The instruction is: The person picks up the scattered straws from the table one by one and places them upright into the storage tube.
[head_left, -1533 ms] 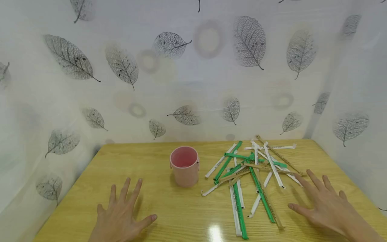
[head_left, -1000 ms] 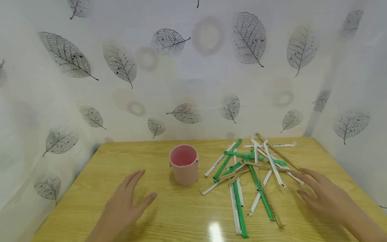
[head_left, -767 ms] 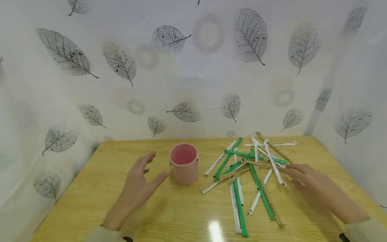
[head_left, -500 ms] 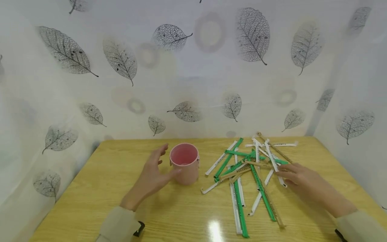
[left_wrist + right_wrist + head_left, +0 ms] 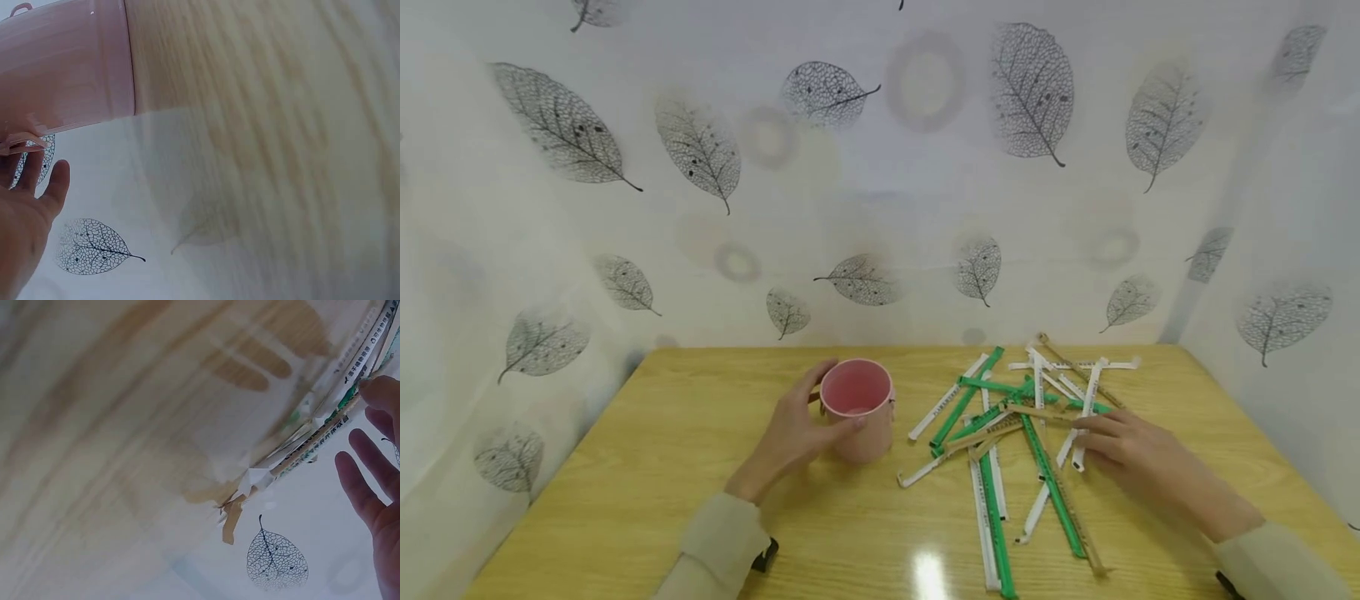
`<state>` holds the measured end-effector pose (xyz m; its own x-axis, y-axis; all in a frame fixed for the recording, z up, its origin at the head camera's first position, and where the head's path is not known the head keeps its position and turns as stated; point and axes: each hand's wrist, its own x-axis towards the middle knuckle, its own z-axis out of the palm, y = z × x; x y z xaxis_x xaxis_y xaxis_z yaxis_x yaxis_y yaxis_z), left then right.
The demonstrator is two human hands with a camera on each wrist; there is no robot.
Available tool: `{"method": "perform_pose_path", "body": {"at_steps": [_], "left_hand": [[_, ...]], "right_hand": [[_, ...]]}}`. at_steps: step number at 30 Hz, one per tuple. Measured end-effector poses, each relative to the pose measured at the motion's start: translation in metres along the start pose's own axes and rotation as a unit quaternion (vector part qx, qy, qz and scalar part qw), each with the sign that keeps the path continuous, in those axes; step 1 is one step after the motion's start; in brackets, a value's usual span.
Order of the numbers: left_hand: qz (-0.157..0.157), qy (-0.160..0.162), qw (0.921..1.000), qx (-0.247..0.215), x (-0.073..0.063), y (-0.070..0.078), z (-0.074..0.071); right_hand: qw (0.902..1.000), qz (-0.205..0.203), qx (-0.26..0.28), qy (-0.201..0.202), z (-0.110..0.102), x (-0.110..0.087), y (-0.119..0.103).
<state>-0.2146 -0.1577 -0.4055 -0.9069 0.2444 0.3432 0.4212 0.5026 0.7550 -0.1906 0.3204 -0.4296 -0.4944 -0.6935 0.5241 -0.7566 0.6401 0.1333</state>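
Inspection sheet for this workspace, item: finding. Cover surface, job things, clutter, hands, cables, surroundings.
Surface: wood-grain table, with a glare spot low in the head view.
Job things: pink cup upright, no sticks showing inside; wrapped sticks in white, green and brown, jumbled and overlapping to the cup's right.
Clutter: nothing seen beyond the sticks.
Left hand: round the cup, thumb across its near side.
Right hand: at the pile's right side, fingers at a white stick; grip unclear.
Cables: nothing seen.
Surroundings: pale leaf-print covering behind and on both sides.
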Motion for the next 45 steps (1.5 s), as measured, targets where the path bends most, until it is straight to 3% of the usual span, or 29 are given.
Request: {"method": "perform_pose_path", "body": {"at_steps": [6, 12, 19, 25, 32, 37, 41, 45], "left_hand": [[-0.004, 0.010, 0.9997, -0.020, -0.007, 0.000, 0.002], [-0.020, 0.001, 0.9985, -0.052, -0.008, 0.001, -0.001], [-0.036, -0.014, 0.9974, -0.062, -0.008, 0.001, -0.001], [-0.034, -0.023, 0.9976, -0.056, -0.009, 0.005, 0.000], [-0.029, -0.027, 0.9981, -0.048, -0.012, 0.007, 0.000], [-0.026, -0.028, 0.9983, -0.044, -0.010, 0.008, 0.001], [-0.025, -0.038, 0.9978, -0.049, -0.010, 0.010, 0.002], [-0.028, -0.044, 0.9972, -0.054, -0.009, 0.011, 0.002]], "right_hand": [[0.9962, -0.038, 0.007, 0.078, 0.003, 0.014, 0.000], [0.9861, -0.053, 0.010, 0.157, -0.010, 0.045, -0.003], [0.9800, -0.043, -0.017, 0.194, -0.038, 0.086, -0.007], [0.9720, -0.049, 0.033, 0.228, -0.053, 0.116, -0.007], [0.9633, -0.037, 0.050, 0.261, -0.059, 0.147, -0.013], [0.9421, -0.017, 0.149, 0.300, -0.060, 0.172, -0.021], [0.9228, -0.003, 0.238, 0.303, -0.063, 0.192, -0.032], [0.9085, 0.023, 0.283, 0.307, -0.063, 0.211, -0.045]]}}
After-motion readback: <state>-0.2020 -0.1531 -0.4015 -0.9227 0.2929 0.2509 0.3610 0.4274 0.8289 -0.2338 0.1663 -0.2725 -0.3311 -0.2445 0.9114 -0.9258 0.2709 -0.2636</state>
